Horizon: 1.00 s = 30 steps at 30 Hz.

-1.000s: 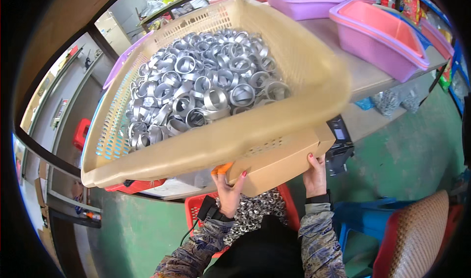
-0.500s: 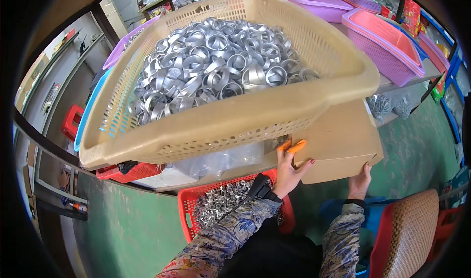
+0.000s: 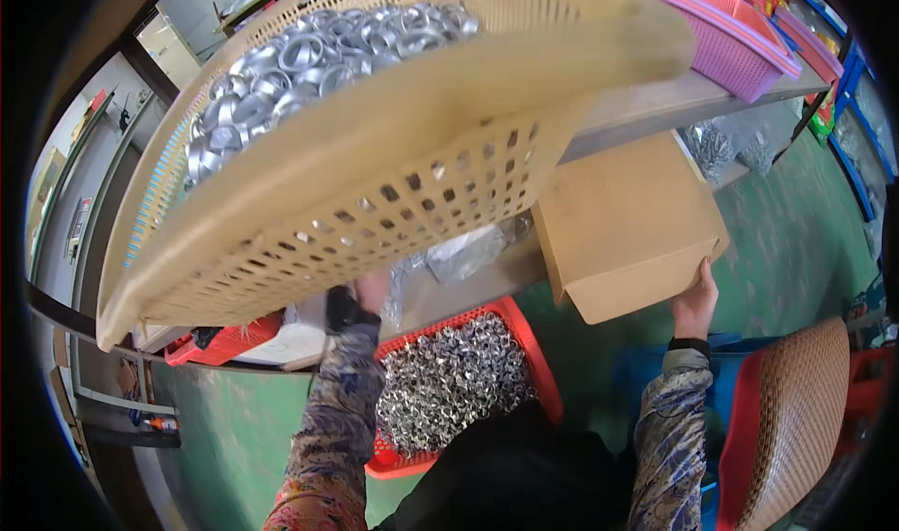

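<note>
My right hand (image 3: 695, 302) grips the lower right corner of a brown cardboard box (image 3: 629, 217), which is tilted over the edge of the lower shelf. My left hand (image 3: 373, 290) reaches in under a large beige plastic basket (image 3: 393, 128); its fingers are hidden behind the basket wall, near some clear plastic bags (image 3: 468, 250). Silver metal rings (image 3: 302, 53) fill the beige basket above. Below my arms, a red basket (image 3: 532, 353) holds many small shiny metal parts (image 3: 454, 381).
Purple and pink baskets (image 3: 726, 39) are stacked on the bench at the right. A chair with a woven backrest (image 3: 796, 419) stands at lower right, beside something blue. Bagged metal parts (image 3: 709, 152) lie on the lower shelf. At left are metal racks (image 3: 80, 213).
My left hand has left the box and moved left beneath the beige basket. That basket now looms closer and higher in view. My right hand still holds the box corner.
</note>
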Each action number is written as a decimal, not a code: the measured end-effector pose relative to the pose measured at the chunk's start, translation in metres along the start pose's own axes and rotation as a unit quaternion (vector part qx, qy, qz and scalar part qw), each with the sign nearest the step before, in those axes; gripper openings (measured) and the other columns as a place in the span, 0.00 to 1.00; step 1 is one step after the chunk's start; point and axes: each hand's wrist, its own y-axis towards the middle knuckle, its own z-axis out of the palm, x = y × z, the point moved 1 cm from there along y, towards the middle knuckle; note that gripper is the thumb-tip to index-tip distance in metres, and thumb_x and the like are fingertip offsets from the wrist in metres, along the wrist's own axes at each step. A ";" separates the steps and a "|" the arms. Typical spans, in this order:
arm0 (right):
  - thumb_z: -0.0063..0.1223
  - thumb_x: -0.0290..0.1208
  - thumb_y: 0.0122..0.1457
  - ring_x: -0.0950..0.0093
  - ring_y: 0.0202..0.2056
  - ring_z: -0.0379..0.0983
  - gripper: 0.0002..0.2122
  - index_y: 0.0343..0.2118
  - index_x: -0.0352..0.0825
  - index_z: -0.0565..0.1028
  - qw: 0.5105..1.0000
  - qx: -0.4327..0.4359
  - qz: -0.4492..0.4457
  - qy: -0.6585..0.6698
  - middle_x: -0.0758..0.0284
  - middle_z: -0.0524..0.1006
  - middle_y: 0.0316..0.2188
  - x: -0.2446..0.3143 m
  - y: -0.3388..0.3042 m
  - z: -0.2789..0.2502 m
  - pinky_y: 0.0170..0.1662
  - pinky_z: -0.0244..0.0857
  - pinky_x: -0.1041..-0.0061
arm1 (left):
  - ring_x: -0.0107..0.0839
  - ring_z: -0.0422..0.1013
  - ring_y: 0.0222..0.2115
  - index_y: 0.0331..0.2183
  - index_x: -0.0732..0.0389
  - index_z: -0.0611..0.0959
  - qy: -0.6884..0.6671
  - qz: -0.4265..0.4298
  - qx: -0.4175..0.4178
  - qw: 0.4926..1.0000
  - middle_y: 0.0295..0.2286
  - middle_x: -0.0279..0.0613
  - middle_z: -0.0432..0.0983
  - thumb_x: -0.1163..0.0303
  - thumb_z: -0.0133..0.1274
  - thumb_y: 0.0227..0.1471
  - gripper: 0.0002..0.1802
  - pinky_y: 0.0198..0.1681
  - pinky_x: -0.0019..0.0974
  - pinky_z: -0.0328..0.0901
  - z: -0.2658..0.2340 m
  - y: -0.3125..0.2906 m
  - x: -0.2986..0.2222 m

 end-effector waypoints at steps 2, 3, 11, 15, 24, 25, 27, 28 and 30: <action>0.46 0.39 0.61 0.68 0.53 0.63 0.19 0.53 0.37 0.64 1.000 -0.004 -0.005 -0.021 0.66 0.69 0.51 0.004 0.001 -0.002 0.57 0.54 0.65 | 0.46 0.56 0.52 0.54 0.54 0.66 0.001 -0.037 -0.040 0.999 0.52 0.50 0.60 0.61 0.56 0.43 0.35 0.52 0.57 0.49 0.012 0.018 0.017; 0.46 0.39 0.61 0.68 0.53 0.63 0.19 0.53 0.37 0.65 1.000 -0.012 -0.006 -0.017 0.67 0.69 0.51 0.003 0.000 0.000 0.57 0.54 0.65 | 0.45 0.58 0.51 0.52 0.55 0.67 0.004 -0.051 -0.058 0.997 0.51 0.50 0.62 0.62 0.54 0.44 0.32 0.51 0.56 0.51 0.015 0.026 0.027; 0.51 0.37 0.58 0.70 0.52 0.64 0.20 0.52 0.37 0.66 0.999 -0.007 -0.025 -0.023 0.68 0.70 0.50 0.015 0.002 -0.018 0.56 0.56 0.65 | 0.51 0.66 0.43 0.44 0.64 0.75 -0.235 0.083 -0.330 0.910 0.41 0.52 0.73 0.71 0.48 0.51 0.17 0.45 0.48 0.61 0.023 0.074 -0.158; 0.50 0.37 0.59 0.70 0.52 0.64 0.19 0.52 0.37 0.66 1.000 -0.025 -0.001 -0.009 0.68 0.70 0.49 0.015 -0.004 -0.006 0.56 0.56 0.65 | 0.54 0.62 0.50 0.55 0.58 0.65 -0.124 0.011 -0.057 0.991 0.50 0.55 0.65 0.66 0.54 0.45 0.34 0.54 0.51 0.55 -0.041 0.038 -0.216; 0.50 0.39 0.59 0.70 0.52 0.65 0.18 0.50 0.38 0.67 0.997 -0.075 -0.001 0.013 0.68 0.71 0.49 -0.003 0.006 0.014 0.56 0.58 0.66 | 0.46 0.67 0.47 0.53 0.62 0.66 -0.209 0.045 -0.078 0.974 0.43 0.62 0.70 0.72 0.56 0.42 0.34 0.50 0.39 0.60 -0.012 0.062 -0.112; 0.50 0.39 0.59 0.71 0.51 0.65 0.18 0.50 0.38 0.67 0.997 -0.079 -0.004 0.013 0.68 0.71 0.49 0.002 0.006 0.016 0.55 0.58 0.66 | 0.46 0.67 0.47 0.53 0.62 0.66 -0.214 0.038 -0.103 0.971 0.43 0.62 0.70 0.72 0.56 0.42 0.34 0.50 0.39 0.60 -0.011 0.067 -0.101; 0.50 0.39 0.59 0.71 0.51 0.65 0.18 0.50 0.38 0.67 0.996 -0.084 0.002 0.020 0.68 0.70 0.49 -0.005 0.007 0.018 0.55 0.58 0.67 | 0.45 0.67 0.46 0.52 0.63 0.67 -0.221 -0.003 -0.121 0.968 0.43 0.60 0.70 0.72 0.56 0.43 0.32 0.50 0.39 0.60 -0.019 0.071 -0.068; 0.50 0.40 0.59 0.71 0.52 0.65 0.18 0.50 0.38 0.67 0.997 -0.082 -0.003 0.003 0.68 0.70 0.49 -0.010 0.008 0.019 0.55 0.58 0.67 | 0.44 0.67 0.46 0.52 0.63 0.67 -0.231 -0.022 -0.129 0.964 0.43 0.59 0.70 0.73 0.55 0.44 0.31 0.50 0.39 0.60 -0.025 0.073 -0.052; 0.50 0.41 0.59 0.70 0.52 0.65 0.19 0.50 0.38 0.67 0.996 -0.082 -0.012 -0.016 0.68 0.70 0.50 -0.010 0.011 0.017 0.55 0.58 0.67 | 0.43 0.67 0.46 0.51 0.63 0.68 -0.270 -0.061 -0.145 0.950 0.43 0.58 0.70 0.73 0.55 0.44 0.30 0.50 0.38 0.60 -0.033 0.072 -0.033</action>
